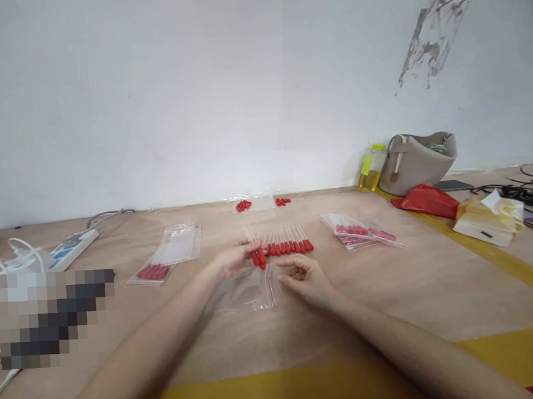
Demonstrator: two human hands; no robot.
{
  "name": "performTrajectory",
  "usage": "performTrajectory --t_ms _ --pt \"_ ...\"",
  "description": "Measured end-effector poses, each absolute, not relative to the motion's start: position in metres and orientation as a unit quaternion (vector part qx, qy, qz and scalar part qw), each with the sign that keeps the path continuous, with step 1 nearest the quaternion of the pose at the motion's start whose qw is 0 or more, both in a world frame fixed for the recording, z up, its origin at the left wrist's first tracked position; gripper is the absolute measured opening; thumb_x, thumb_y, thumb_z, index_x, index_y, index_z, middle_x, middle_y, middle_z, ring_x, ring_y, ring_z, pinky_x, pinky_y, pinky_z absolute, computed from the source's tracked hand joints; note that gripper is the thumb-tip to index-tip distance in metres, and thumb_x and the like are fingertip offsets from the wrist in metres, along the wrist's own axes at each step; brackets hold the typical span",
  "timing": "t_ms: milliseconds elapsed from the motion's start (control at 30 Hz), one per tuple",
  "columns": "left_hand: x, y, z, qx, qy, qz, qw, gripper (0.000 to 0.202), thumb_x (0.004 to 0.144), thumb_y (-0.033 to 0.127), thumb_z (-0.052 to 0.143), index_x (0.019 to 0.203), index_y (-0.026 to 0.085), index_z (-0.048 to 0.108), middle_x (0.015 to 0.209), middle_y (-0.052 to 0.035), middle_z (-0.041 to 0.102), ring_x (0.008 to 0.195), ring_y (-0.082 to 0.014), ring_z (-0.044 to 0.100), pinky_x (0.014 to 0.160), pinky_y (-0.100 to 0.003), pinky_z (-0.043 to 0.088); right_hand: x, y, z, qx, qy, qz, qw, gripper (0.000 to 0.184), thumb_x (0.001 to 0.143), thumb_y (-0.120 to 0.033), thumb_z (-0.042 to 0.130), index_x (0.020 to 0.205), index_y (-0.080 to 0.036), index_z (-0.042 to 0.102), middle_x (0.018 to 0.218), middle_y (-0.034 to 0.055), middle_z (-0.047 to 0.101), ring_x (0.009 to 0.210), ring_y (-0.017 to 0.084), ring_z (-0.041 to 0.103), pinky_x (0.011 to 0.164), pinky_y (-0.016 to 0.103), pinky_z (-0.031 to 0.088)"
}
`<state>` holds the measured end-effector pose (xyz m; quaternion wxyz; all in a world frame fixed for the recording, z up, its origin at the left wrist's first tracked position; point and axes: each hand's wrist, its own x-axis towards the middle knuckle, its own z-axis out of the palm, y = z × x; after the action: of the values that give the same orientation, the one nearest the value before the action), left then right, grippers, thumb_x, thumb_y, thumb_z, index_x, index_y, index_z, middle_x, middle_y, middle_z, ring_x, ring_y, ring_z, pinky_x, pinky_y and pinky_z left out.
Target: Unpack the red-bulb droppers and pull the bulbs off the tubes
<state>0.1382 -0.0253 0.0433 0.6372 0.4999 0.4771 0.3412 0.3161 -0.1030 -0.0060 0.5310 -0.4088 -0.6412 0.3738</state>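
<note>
My left hand (234, 259) is closed on a few glass droppers with red rubber bulbs (258, 256), held at the left end of a row of the same droppers (289, 245) lying on the table. An empty clear zip bag (247, 291) lies flat just below the held droppers. My right hand (306, 276) rests to the right of the bag's mouth, fingers curled and apart, holding nothing.
Filled zip bags (362, 232) lie to the right and one (156, 271) to the left under spare bags (179, 243). More droppers (262, 203) lie by the wall. A power strip (72, 248), bottle (371, 168), grey bag (419, 160), red pouch (427, 200) and tissues (488, 219) stand around.
</note>
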Motion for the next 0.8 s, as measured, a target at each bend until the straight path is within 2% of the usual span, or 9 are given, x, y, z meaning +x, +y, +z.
performTrajectory --t_ms 100,200,300,400,533,700,800 --pt "0.116 0.010 0.057 0.542 0.513 0.263 0.611 0.018 0.073 0.022 0.063 0.060 0.009 0.060 0.055 -0.0051 0.063 0.049 -0.0111 0.058 0.053 -0.021 0.045 0.323 -0.099 -0.011 -0.434 -0.658 0.325 0.522 0.018 0.067 -0.031 0.062 0.077 -0.016 0.064 0.077 0.0042 0.062 0.065 0.012 0.058 0.057 0.023 0.048" --pt "0.116 0.032 0.055 0.565 0.560 0.196 0.574 0.027 0.067 0.025 0.067 0.048 0.009 0.055 0.044 -0.0053 0.058 0.035 -0.0103 0.049 0.043 -0.022 0.039 0.327 -0.095 -0.015 -0.462 -0.632 0.313 0.538 0.016 0.069 -0.030 0.059 0.073 -0.015 0.063 0.070 0.0033 0.061 0.061 0.012 0.056 0.055 0.024 0.046" --pt "0.131 0.040 0.042 0.576 0.600 0.166 0.530 0.030 0.066 0.026 0.067 0.045 0.011 0.053 0.040 -0.0036 0.056 0.031 -0.0090 0.043 0.039 -0.023 0.035 0.329 -0.093 -0.018 -0.478 -0.613 0.304 0.550 0.016 0.068 -0.031 0.059 0.072 -0.016 0.062 0.069 0.0035 0.060 0.061 0.013 0.056 0.055 0.024 0.046" --pt "0.144 0.043 0.034 0.581 0.631 0.169 0.485 0.032 0.069 0.025 0.064 0.043 0.012 0.050 0.036 -0.0003 0.050 0.033 -0.0090 0.044 0.041 -0.022 0.035 0.330 -0.093 -0.019 -0.482 -0.617 0.302 0.544 0.016 0.068 -0.032 0.059 0.072 -0.016 0.062 0.069 0.0030 0.060 0.060 0.012 0.055 0.054 0.024 0.045" --pt "0.151 0.044 0.035 0.580 0.658 0.175 0.447 0.030 0.069 0.024 0.064 0.045 0.013 0.049 0.035 0.0023 0.045 0.039 -0.0102 0.049 0.046 -0.022 0.038 0.331 -0.095 -0.018 -0.482 -0.640 0.285 0.526 0.014 0.070 -0.030 0.057 0.073 -0.017 0.063 0.069 0.0023 0.058 0.060 0.011 0.054 0.052 0.022 0.044" --pt "0.147 0.040 0.044 0.584 0.667 0.167 0.431 0.019 0.070 0.025 0.064 0.061 0.012 0.054 0.046 0.0016 0.052 0.048 -0.0099 0.054 0.054 -0.021 0.045 0.331 -0.098 -0.015 -0.476 -0.669 0.240 0.518 0.010 0.072 -0.025 0.055 0.073 -0.018 0.062 0.071 0.0018 0.057 0.060 0.010 0.053 0.052 0.021 0.044" --pt "0.138 0.034 0.048 0.592 0.670 0.145 0.423 0.021 0.067 0.031 0.067 0.068 0.013 0.057 0.049 0.0006 0.054 0.050 -0.0114 0.055 0.054 -0.022 0.046 0.331 -0.099 -0.015 -0.466 -0.677 0.230 0.521 0.009 0.072 -0.024 0.055 0.073 -0.018 0.062 0.071 0.0016 0.056 0.059 0.009 0.052 0.051 0.020 0.044"
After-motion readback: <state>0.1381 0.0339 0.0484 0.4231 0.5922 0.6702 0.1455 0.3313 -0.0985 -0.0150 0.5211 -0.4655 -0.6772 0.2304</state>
